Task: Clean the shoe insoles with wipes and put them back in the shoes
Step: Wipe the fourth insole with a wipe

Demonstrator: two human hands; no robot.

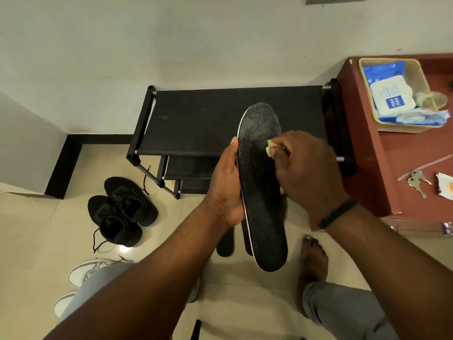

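**Insole mid-wipe, long axis runs away from body**

Black shoes [122, 209] on the floor at left, laces loose, well apart from the work. Left hand [226, 182] wraps the left edge of the insole [262, 187], a firm grip at mid-length. Insole: black, dimpled, thin white rim, toe end far. Right hand [311, 173] pinches a wadded wipe [269, 149] against the forefoot. Heel half lies nearer; next stroke probably pulls toward it. Wipes pack [389, 94] sits in a tray on the red surface [414, 155], right.
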